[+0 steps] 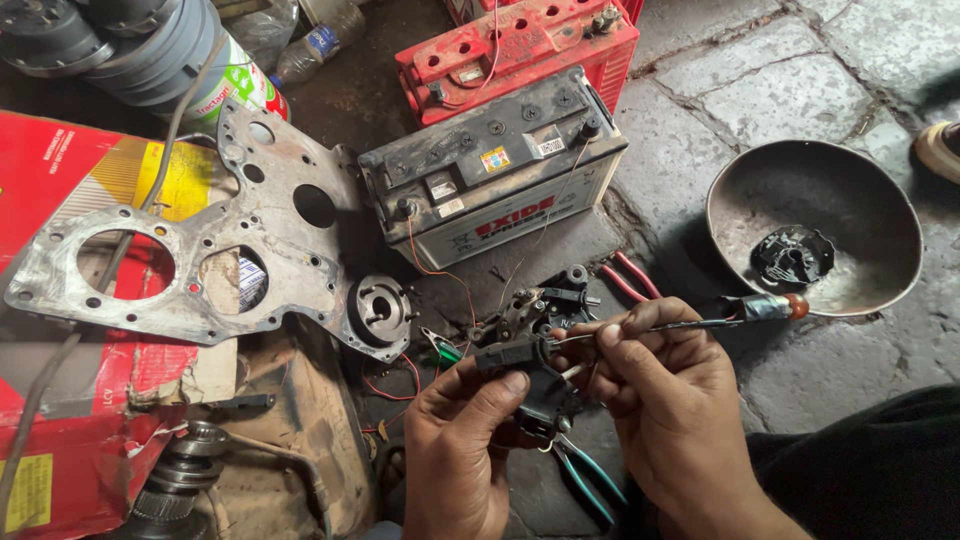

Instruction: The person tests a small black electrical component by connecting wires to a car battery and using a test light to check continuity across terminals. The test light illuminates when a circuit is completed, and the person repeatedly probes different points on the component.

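2 hands at lower centre of the frame, both closed in a grip. Left hand (462, 440) wrapped around 1 small black electrical part (528, 385), thumb pressed on its top, part held just above the floor at lower centre. Right hand (668, 400) pinched shut on 1 thin screwdriver (700, 322), shaft tip meeting the black part, taped handle with an orange-red end pointing toward the right.

2 batteries at upper centre: 1 grey-black battery (495, 165) in front, 1 red battery (520, 45) touching it behind. 2 thin wires (425, 255) running down from the grey-black battery's posts toward the hands. 1 flat metal plate (280, 250) with several round holes at left, lying partly on 1 red cardboard box (60, 170). 1 round metal flange (382, 310) at the plate's lower right corner, near the left hand. 1 metal bowl (860, 200) at right, with 1 small black part (792, 255) inside, well apart from the hands. 1 pair of red-handled pliers (628, 278) between the battery and the bowl; 1 pair of green-handled pliers (585, 480) under the hands. 1 plastic bottle (320, 40) at top.

Crowded left half, plate edge and flange close beside the left hand. Bare stone floor (760, 90) at upper right and a strip between the right hand and the bowl's rim.
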